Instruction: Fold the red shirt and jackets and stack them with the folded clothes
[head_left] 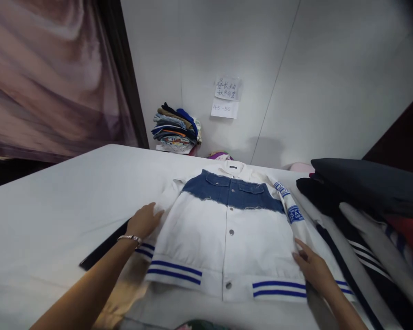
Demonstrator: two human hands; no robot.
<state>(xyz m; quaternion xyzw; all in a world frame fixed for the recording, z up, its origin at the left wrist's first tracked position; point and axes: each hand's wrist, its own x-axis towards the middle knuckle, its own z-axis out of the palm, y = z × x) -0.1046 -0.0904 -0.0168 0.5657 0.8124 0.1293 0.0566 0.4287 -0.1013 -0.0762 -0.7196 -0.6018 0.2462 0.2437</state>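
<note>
A white jacket (206, 229) with a blue denim chest panel and blue-striped hem lies front up on the white table, its collar pointing away from me. My left hand (144, 222), wearing a bracelet, has its fingers closed on the jacket's left-side sleeve. On the other side, my right hand (311, 263) touches the jacket between its body and the printed sleeve (295, 214); the fingers are apart. Under my left forearm lies a flat black strip (105, 245), partly covered.
Dark and grey garments (358, 229) are heaped along the right side. A stack of folded clothes (175, 128) stands beyond the table's (72, 197) far edge. Handwritten paper signs (226, 98) hang on the wall; a pinkish curtain (55, 78) hangs at left.
</note>
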